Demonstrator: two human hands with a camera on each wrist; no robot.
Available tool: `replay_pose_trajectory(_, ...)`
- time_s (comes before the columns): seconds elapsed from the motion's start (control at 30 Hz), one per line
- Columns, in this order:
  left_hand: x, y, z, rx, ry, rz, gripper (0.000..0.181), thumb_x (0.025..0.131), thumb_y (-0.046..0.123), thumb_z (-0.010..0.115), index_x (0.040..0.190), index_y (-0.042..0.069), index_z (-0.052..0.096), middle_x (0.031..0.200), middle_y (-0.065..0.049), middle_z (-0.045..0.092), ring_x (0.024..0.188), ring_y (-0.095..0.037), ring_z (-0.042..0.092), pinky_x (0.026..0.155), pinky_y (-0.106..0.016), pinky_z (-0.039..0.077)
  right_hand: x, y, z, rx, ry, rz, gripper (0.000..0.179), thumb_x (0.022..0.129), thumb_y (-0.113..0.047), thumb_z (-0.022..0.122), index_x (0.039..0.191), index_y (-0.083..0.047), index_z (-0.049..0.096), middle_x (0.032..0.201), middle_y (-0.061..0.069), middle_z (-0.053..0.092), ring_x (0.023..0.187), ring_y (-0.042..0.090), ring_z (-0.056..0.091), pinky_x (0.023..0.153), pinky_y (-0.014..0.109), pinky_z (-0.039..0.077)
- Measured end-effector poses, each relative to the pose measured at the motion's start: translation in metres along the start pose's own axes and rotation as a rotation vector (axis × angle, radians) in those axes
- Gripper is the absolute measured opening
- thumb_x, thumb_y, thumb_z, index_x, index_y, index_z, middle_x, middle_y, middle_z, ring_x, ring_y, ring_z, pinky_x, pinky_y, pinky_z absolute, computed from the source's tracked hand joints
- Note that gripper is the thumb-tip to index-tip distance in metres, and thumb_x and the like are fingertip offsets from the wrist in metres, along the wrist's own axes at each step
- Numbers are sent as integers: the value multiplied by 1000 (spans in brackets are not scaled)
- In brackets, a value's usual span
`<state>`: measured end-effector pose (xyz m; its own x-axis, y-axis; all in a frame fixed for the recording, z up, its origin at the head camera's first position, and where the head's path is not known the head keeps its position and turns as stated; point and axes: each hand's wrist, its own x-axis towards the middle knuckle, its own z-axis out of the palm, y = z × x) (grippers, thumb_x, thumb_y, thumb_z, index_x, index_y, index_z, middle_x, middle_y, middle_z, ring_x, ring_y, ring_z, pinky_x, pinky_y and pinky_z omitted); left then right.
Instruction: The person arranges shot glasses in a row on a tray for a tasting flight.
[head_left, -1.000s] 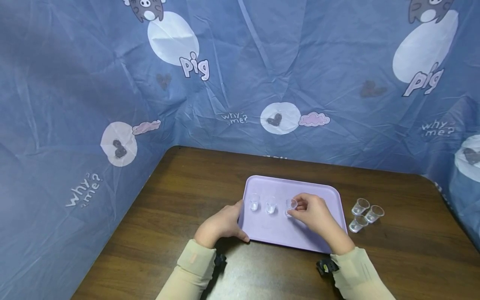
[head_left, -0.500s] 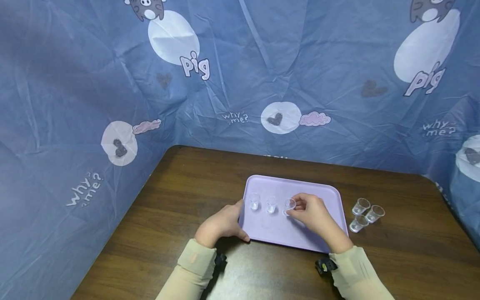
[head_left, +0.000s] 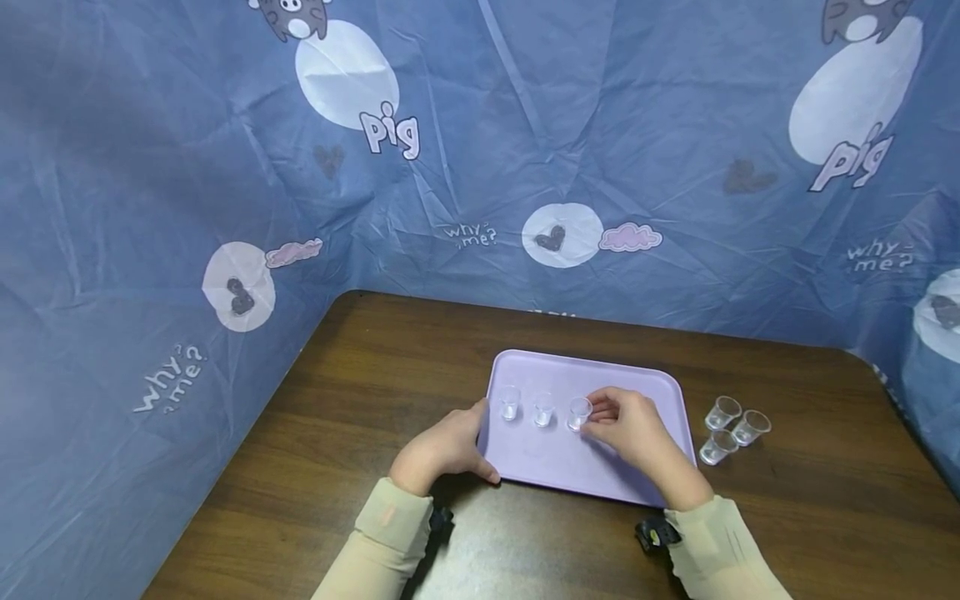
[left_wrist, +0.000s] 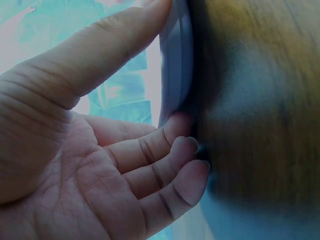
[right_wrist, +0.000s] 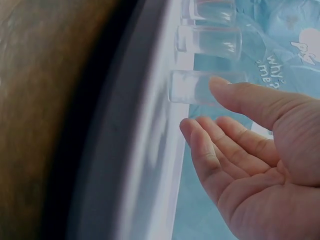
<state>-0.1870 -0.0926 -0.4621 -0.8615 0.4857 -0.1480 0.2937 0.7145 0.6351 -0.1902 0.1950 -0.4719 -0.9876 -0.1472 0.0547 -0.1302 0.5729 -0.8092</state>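
Observation:
Three clear little cups, shot-glass sized, stand upright in a row on a lilac tray [head_left: 540,463]: a left cup [head_left: 509,403], a middle cup [head_left: 543,411] and a right cup [head_left: 578,414]. My right hand [head_left: 628,425] is just right of the right cup, thumb and fingers parted. In the right wrist view the thumb overlaps that cup [right_wrist: 192,87], while the other fingers bend loosely beside it. My left hand [head_left: 446,451] rests against the tray's front-left corner, fingers along the left side and thumb at the front. The left wrist view has its fingertips at the tray's rim [left_wrist: 176,60].
To the right of the tray, three more clear cups [head_left: 724,413] stand close together on the brown wooden table [head_left: 360,367]. A blue printed cloth [head_left: 450,167] hangs behind the table and along its left side.
My right hand brought the right cup slightly left on the tray, then let go and drew back a little. The left hand and the other cups stayed where they were.

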Motion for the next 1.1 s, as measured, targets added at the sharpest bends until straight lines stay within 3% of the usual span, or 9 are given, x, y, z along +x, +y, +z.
replay_pose_trajectory(0.4,0,-1,0,5,2,-5,104,58,18,101,143,-2,44,116,-22,66,105,-31,61,94,-45,48,-11,-1,-22,15,45,-39,33,82,3,81,110,13,66,101,23,71,90,30,71,78,32,57)
replay_pose_trajectory(0.87,0,0,0,10,0,-6,103,59,18,101,143,-2,44,118,-23,65,106,-31,61,95,-45,48,-29,-4,-49,19,171,-98,33,81,4,83,110,10,68,99,20,72,88,29,72,74,21,55)
replay_pose_trajectory(1.1,0,-1,0,6,3,-5,104,58,17,101,144,-1,44,119,-22,65,108,-31,61,96,-45,47,-36,-2,-61,-4,219,-86,35,82,4,83,113,9,67,101,20,72,92,31,71,74,19,54)
